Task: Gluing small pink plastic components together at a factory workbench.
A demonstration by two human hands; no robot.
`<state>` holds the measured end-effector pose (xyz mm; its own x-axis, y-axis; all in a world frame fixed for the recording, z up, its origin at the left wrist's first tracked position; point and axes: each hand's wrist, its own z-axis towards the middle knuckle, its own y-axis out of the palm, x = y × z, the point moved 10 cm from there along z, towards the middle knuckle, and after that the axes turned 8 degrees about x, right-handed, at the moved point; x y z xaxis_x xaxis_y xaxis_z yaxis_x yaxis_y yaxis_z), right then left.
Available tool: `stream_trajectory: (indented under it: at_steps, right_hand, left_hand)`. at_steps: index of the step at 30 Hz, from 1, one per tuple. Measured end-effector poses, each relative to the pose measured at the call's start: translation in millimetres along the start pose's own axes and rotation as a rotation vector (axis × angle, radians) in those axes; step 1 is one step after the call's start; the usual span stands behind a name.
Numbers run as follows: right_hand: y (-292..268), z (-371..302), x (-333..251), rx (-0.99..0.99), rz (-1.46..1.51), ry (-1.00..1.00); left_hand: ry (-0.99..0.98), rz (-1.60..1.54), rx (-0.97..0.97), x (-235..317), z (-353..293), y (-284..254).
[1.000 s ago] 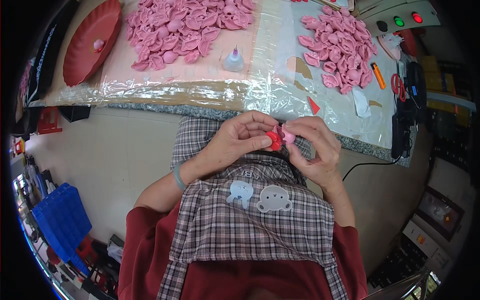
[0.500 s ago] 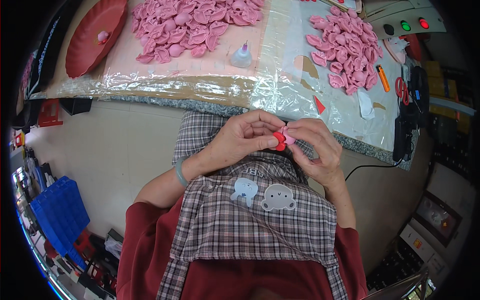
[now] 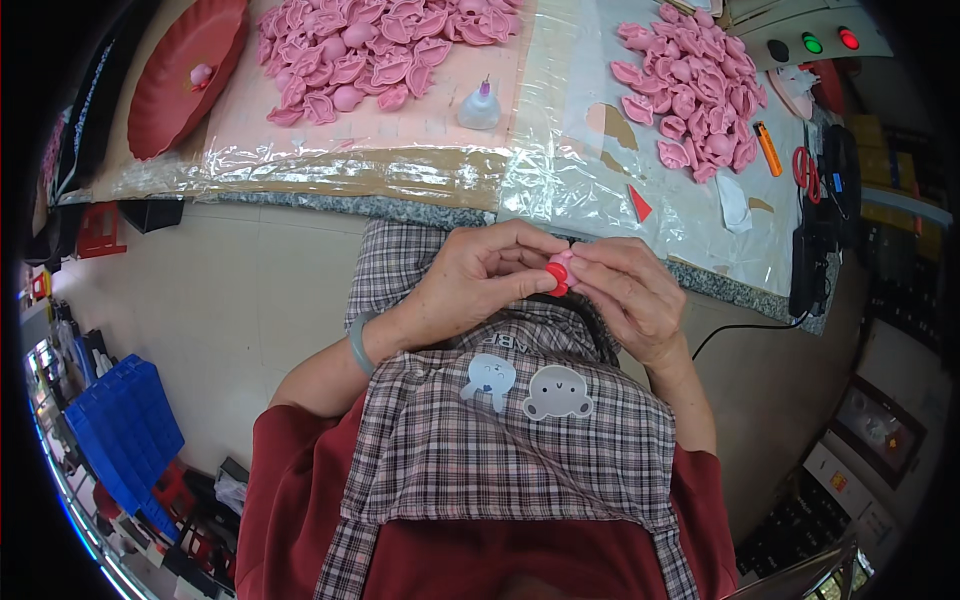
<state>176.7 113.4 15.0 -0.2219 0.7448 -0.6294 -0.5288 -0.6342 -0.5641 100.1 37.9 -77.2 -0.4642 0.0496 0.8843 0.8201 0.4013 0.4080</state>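
Note:
Above my lap, just off the table's front edge, my two hands meet at the fingertips. My left hand [image 3: 480, 270] pinches a small red rounded piece [image 3: 556, 280] between thumb and fingers. Against it sits a small pink molded piece [image 3: 566, 260], gripped by the thumb and fingers of my right hand [image 3: 637, 297]. The two pieces touch; fingers cover much of both, and whether they are joined I cannot tell. On the table beyond lie a large heap of pink molded pieces [image 3: 370, 55] at left and a smaller heap of pink pieces [image 3: 695, 95] at right.
A needle-tipped bottle [image 3: 480, 110] stands between the heaps. At far left is a red fluted dish [image 3: 155, 110] with a small pink-and-red piece in it. An orange cutter [image 3: 768, 150], red-handled scissors [image 3: 806, 175] and a red triangular scrap [image 3: 640, 204] lie at right. A blue crate [image 3: 125, 430] stands lower left.
The right fingers have closed further over the pink piece, so less of it shows. The red piece has turned slightly. Both hands stay in nearly the same place.

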Motion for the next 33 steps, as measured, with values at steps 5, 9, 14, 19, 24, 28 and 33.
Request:
stream_trajectory:
  at_steps: [5,9,14,19,24,28,33]
  right_hand:
    - [2,-2,16,0.033,0.055,0.164]
    - [5,2,15,0.079,0.045,0.194]
    - [17,1,8,0.131,-0.082,0.145]
    - [18,1,9,0.168,-0.142,0.085]
    - [17,3,6,0.181,-0.15,0.007]
    - [18,-1,10,0.14,-0.097,0.039]
    - [19,-9,36,0.125,0.156,0.353]
  left_hand:
    - [-0.018,-0.197,0.039,2,2,-2]
    - [-0.061,-0.246,0.073,-5,5,-5]
    - [-0.022,-0.342,0.077,-8,6,-6]
    - [-0.009,-0.329,0.064,-10,6,-6]
    - [0.012,-0.317,0.061,-10,6,-7]
    - [0.016,-0.349,0.041,-7,5,-5]
    - [0.049,-0.317,0.068,-8,5,-10]
